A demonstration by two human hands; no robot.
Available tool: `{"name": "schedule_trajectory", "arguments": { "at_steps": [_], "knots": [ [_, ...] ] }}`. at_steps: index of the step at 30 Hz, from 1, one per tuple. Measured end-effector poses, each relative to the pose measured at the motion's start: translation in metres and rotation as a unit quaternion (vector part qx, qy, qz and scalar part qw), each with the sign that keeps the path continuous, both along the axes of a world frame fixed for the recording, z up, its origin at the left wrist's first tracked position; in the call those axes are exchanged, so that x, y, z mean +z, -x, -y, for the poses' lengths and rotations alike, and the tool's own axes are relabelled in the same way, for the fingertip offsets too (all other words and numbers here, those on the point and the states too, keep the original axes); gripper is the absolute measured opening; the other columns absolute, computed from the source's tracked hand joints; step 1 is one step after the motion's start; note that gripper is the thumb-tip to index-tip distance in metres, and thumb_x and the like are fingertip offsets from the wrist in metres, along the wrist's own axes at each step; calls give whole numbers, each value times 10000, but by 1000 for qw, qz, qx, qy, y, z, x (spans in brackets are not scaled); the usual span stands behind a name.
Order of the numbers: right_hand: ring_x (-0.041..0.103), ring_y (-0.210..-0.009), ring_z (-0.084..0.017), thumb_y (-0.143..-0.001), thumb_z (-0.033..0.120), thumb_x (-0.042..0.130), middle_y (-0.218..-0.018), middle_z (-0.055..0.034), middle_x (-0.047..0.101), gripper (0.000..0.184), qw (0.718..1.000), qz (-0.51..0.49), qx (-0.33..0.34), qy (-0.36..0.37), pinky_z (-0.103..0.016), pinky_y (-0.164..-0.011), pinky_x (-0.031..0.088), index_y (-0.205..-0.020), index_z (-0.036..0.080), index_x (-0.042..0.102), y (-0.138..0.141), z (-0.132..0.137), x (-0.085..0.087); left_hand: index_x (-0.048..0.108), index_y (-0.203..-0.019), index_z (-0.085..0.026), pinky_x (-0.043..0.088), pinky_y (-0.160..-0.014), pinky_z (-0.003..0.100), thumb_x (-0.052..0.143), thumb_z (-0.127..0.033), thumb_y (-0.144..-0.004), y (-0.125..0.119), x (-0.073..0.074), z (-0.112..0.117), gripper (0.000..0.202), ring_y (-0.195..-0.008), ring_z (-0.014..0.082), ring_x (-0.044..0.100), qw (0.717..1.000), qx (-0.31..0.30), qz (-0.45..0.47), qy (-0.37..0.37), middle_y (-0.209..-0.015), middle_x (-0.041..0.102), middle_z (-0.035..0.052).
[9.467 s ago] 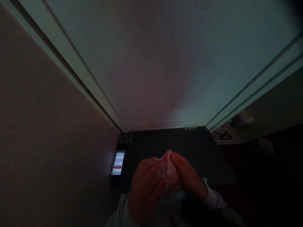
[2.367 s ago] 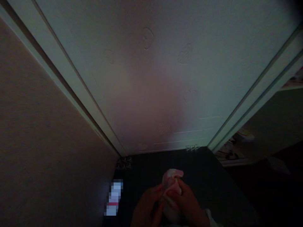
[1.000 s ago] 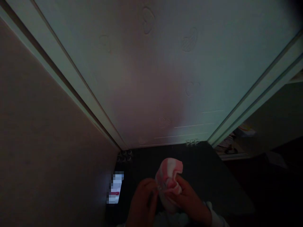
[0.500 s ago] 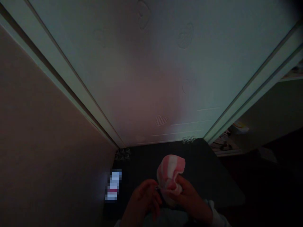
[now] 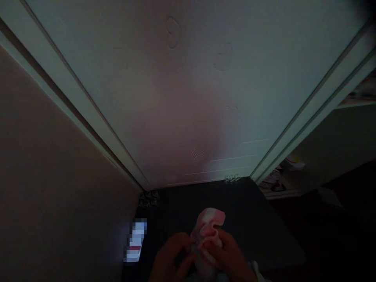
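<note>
A soft pink-and-white striped cloth (image 5: 210,219) is bunched up low in the middle of the dim view. My right hand (image 5: 232,250) is closed around its right side, with the thumb over a fold. On the other side, my left hand (image 5: 172,250) has its fingers and thumb curled in a pinch at the cloth's left edge. Something small and pale shows between those fingertips, too dark to name. The cloth's lower part hangs down between both hands.
Below me is a dark tabletop (image 5: 264,235) against a pale panel (image 5: 176,98) with embossed hearts. A lit, blurred-out screen (image 5: 135,241) lies at left, near small clear round objects (image 5: 148,198). More clear pieces (image 5: 232,178) sit at the back edge. Shelves with items (image 5: 273,180) stand right.
The view has tilted up slightly, so hands and cloth appear lower. The cloth's folds have shifted, its upper part bending over more, and my left fingers are closer against it.
</note>
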State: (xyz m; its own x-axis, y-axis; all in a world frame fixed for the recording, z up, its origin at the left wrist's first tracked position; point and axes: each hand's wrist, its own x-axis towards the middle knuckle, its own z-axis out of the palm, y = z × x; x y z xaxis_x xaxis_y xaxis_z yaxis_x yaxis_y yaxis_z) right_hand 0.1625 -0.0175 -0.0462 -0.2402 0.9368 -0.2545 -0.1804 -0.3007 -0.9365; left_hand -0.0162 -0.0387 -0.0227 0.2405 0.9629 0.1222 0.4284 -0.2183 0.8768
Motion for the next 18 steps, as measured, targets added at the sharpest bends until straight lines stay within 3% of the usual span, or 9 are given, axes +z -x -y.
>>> {"name": "schedule_trajectory", "arguments": {
  "at_steps": [5,9,14,18],
  "knots": [
    [497,-596,-140,-639,422,680,-658,-19,596,275,1000,-6,7,-2,-238,-550,421,-694,153,665,0,-6,-3,655,-1011,-260,528,-802,228,586,-106,-773,1,1,-3,292,-901,186,660,988,-2,-89,-126,-982,694,54],
    [483,-586,-138,-635,404,679,-633,-10,572,254,1000,4,26,-16,-244,-547,420,-623,154,630,-3,-14,3,672,-1011,-292,547,-774,237,634,-144,-756,0,-2,-5,297,-856,206,680,990,6,-85,-115,-953,717,49],
    [478,-583,-148,-620,428,670,-620,-3,551,274,999,21,41,-23,-267,-569,424,-631,162,605,-3,-25,13,670,-1049,-322,542,-797,289,672,-220,-748,1,-18,-8,318,-855,233,680,995,10,-45,-91,-955,731,50],
    [507,-641,-170,-646,395,649,-671,-22,584,240,995,56,46,-68,-295,-642,434,-672,158,619,1,-30,17,689,-1016,-321,532,-806,286,643,-270,-780,4,-18,-11,246,-864,225,672,995,58,-11,-84,-946,729,52]
  ]
}}
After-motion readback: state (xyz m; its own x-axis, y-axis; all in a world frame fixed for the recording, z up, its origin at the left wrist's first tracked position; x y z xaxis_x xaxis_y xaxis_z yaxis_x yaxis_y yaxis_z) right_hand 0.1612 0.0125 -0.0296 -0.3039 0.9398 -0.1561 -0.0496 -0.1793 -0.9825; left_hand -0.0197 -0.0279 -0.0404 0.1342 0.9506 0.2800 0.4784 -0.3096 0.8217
